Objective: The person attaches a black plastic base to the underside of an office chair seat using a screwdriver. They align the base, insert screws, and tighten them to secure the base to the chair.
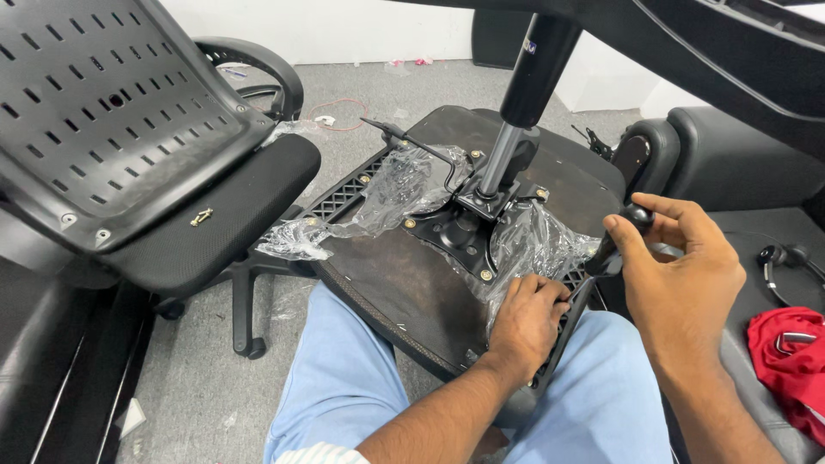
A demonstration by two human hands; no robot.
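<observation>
On our lap, the upturned chair seat (404, 283) lies; our left hand (526, 320) curls at its plastic wrap (533, 245), contents hidden, while our right hand (679, 271) grips a half-covered black handle (620, 236).

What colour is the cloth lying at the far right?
Red cloth, seen in the head view, beside the right hand.

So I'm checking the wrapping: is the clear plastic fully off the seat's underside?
No, crumpled clear plastic still lies across the seat underside around the metal mechanism.
</observation>
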